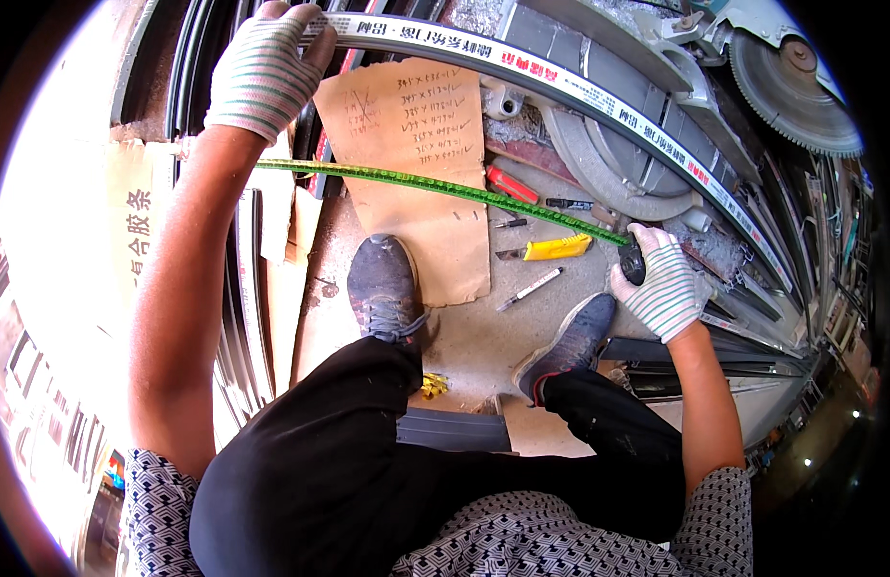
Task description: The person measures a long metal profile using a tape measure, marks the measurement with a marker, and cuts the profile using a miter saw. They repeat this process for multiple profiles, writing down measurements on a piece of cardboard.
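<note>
Head view: both gloved hands stretch a green tape (435, 185) along a long white-wrapped profile (599, 101).

Left hand (264, 72): fingers closed over the profile's left end, above the cardboard sheet (416, 154); whether it also pins the tape's end I cannot tell, the forearm hides it. Right hand (664, 288): fingers closed around the dark tape case (634, 262), right of the cardboard and just below the profile. Tape blade runs taut from behind the left forearm, across the top of the cardboard, down to the case. On the floor right of the cardboard: yellow knife (557, 248), red tool (511, 185), pen (529, 288). Left shoe (385, 286) stands on the cardboard's lower edge, right shoe (570, 344) further right. Saw blade (789, 88) well right of the cardboard, beyond the profile.
</note>
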### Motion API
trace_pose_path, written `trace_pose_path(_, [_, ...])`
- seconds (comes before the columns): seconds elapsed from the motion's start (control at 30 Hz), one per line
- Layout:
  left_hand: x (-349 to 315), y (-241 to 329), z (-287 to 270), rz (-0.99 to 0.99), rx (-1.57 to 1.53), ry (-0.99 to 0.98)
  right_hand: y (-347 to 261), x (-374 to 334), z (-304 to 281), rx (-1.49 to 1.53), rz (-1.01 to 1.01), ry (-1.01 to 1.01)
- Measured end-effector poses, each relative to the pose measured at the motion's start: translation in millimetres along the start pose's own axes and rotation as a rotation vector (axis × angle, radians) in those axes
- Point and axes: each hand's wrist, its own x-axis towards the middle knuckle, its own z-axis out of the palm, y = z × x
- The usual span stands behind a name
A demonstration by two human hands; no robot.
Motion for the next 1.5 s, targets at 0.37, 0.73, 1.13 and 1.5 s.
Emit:
trace_pose_path(0.37, [0.0, -0.8, 2.8, -0.011, -0.023, -0.008, -0.5, 2.6, -1.2, 0.006, -0.012, 0.029])
trace_pose_path(0.73, [1.9, -3.4, -0.1, 0.007, -0.026, -0.022, 4.3, 9.6, -9.9, -0.020, -0.016, 0.066])
trace_pose_path(1.13, [7.2, 14.5, -18.5, 0.029, 0.094, -0.042, 24.7, 37.0, -41.7, -0.047, 0.001, 0.155])
trace_pose_path(1.5, [9.4, 16.4, -34.6, 0.030, 0.066, -0.162, 58.1, 54.1, -58.4, 0.005, -0.012, 0.113])
